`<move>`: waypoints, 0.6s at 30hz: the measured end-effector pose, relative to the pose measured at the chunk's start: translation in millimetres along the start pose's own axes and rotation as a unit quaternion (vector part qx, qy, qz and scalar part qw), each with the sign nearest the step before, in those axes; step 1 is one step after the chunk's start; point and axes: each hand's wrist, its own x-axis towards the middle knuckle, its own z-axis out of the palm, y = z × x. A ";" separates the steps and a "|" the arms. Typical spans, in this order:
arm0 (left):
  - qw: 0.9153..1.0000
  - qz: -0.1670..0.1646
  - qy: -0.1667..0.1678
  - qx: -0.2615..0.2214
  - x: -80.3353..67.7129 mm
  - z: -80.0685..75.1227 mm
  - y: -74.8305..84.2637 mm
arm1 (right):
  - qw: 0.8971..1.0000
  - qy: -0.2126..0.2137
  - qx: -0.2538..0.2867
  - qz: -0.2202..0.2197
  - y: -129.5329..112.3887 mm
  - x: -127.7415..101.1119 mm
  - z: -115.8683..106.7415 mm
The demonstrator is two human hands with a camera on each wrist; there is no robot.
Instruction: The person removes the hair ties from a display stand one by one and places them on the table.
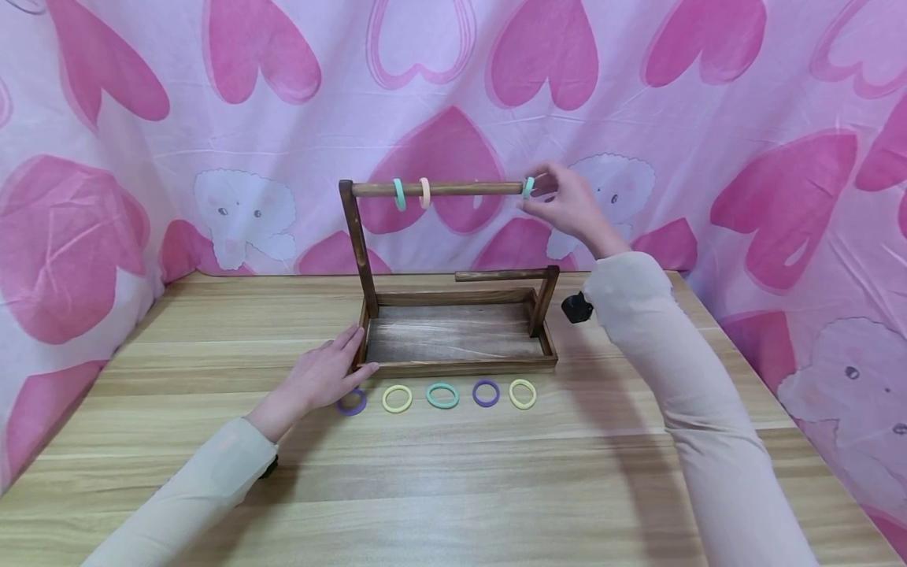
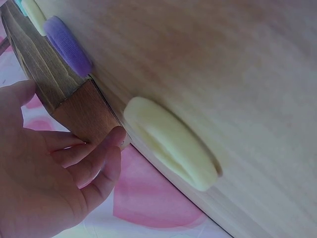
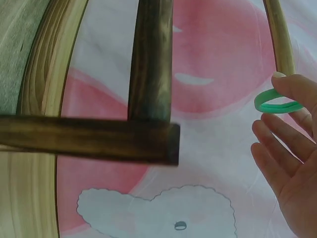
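A green hair ring [image 1: 527, 187] was held at the free right end of the upper rod [image 1: 453, 189] of a wooden rack [image 1: 453, 327], pinched by the fingertips of the right hand [image 1: 567, 206]. In the right wrist view the same green hair ring [image 3: 277, 105] was seen caught between the thumb and a fingertip [image 3: 292, 89], just at the tip of the pale rod [image 3: 280, 37], while the other fingers were held loosely spread. Whether the ring was already threaded onto the rod could not be told.

Two more rings were seen hanging on the rod, well to the left: a mint ring [image 1: 400, 194] and, just beside it, a peach ring [image 1: 424, 192].

The left hand [image 1: 322, 379] was laid flat on the table [image 1: 453, 472] with straight fingers pressed against the front left corner of the rack's tray; nothing was gripped by it. In the left wrist view the fingers [image 2: 96, 158] were seen touching the dark wooden corner [image 2: 79, 111].

A row of five rings was laid out on the table in front of the tray: a purple ring [image 1: 351, 402] partly covered by the left thumb, a yellow ring [image 1: 397, 398], a teal ring [image 1: 442, 395], a second purple ring [image 1: 486, 393] and a second yellow ring [image 1: 523, 394].

A cloth with pink hearts [image 1: 638, 118] was hung behind and beside the table.
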 end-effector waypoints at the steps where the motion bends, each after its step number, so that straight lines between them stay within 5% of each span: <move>1: 1.000 0.000 0.000 0.000 -0.1 0.1 -0.2 | 1.000 0.001 0.001 0.004 0.9 -1.1 -0.8; 18: 1.000 0.001 -0.002 -0.003 -0.5 -0.2 -0.6 | 1.000 -0.016 -0.016 0.002 19.9 -12.5 -4.5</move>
